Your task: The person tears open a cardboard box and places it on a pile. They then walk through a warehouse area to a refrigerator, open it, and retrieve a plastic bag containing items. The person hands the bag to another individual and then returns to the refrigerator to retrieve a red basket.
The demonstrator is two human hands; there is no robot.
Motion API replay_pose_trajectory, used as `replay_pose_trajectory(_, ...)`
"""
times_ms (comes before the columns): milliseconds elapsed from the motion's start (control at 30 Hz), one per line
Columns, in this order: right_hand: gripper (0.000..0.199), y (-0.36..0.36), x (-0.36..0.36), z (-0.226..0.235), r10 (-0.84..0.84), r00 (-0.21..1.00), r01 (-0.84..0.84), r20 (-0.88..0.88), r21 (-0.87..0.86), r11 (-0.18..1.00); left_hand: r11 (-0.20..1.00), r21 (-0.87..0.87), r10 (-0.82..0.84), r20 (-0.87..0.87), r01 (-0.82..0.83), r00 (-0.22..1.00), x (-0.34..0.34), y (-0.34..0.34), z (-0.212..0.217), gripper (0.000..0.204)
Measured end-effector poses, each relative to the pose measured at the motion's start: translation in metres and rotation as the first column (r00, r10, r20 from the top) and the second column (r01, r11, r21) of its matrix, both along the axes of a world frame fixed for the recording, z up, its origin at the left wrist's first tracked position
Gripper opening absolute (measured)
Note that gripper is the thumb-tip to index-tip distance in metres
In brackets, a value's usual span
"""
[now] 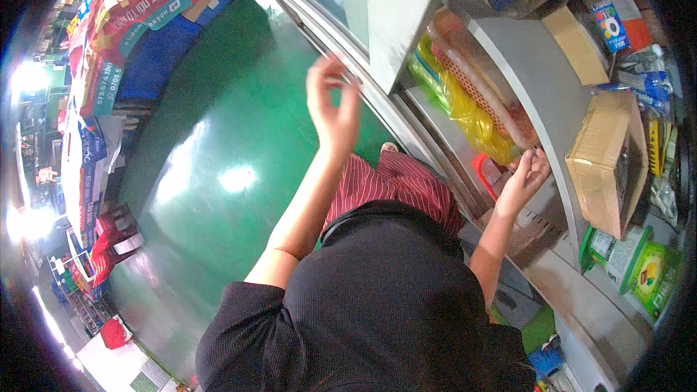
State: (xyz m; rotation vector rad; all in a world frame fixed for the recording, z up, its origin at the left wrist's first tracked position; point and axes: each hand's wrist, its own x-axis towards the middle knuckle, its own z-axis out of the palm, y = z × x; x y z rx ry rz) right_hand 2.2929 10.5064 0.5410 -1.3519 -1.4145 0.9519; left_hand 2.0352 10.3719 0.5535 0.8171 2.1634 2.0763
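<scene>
My left hand [332, 98] is raised over the green floor beside the cabinet's edge. Its fingers are bent and smeared by motion, so I cannot make out anything in them. On the right, my right hand [528, 173] reaches into a grey shelf compartment. Its fingertips close on the near end of a pink perforated plastic basket [475, 76], which is tilted. Against the basket's left side lies a yellow-green plastic bag [468, 112]. A red-rimmed object [486, 174] sits below the bag, partly hidden.
An upper grey shelf [519, 51] bears an open cardboard box [602, 163], small packages and green-lidded tubs [617, 254]. The white-framed cabinet door [348, 51] stands ahead. To the left, a blue-sided stand [156, 58] and a red stool [112, 243] stand on the green floor [218, 138].
</scene>
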Motion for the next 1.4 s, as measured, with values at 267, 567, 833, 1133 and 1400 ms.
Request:
replay_pose_trajectory(267, 0.029, -0.059, -0.030, 0.035, 0.164, 0.981, -0.150, -0.105, 0.124, 0.981, 0.978, 0.028, -0.203, -0.114, 0.208, 0.972, -0.049, 0.064, 0.020, 0.052)
replay_pose_trajectory(567, 0.032, -0.174, 0.003, 0.036, -0.274, 0.962, 0.273, 0.009, 0.062, 0.960, 0.899, -0.211, -0.433, -0.291, 0.385, 0.853, -0.011, 0.048, 0.052, 0.041)
replay_pose_trajectory(833, 0.072, -0.136, 0.035, 0.109, -0.741, 0.636, 0.366, 0.216, 0.761, 0.536, 0.733, -0.291, -0.680, -0.294, 0.615, 0.671, 0.060, 0.043, 0.055, 0.052)
replay_pose_trajectory(1133, 0.085, -0.057, 0.174, 0.035, -0.811, 0.574, 0.416, 0.109, 0.815, 0.404, 0.525, -0.401, -0.851, -0.248, 0.751, 0.463, 0.146, 0.035, 0.051, 0.055)
replay_pose_trajectory(1400, 0.112, -0.114, 0.131, 0.088, -0.766, 0.640, 0.426, 0.059, 0.802, 0.418, 0.293, -0.208, -0.922, -0.321, 0.933, 0.217, 0.260, 0.018, 0.009, 0.074)
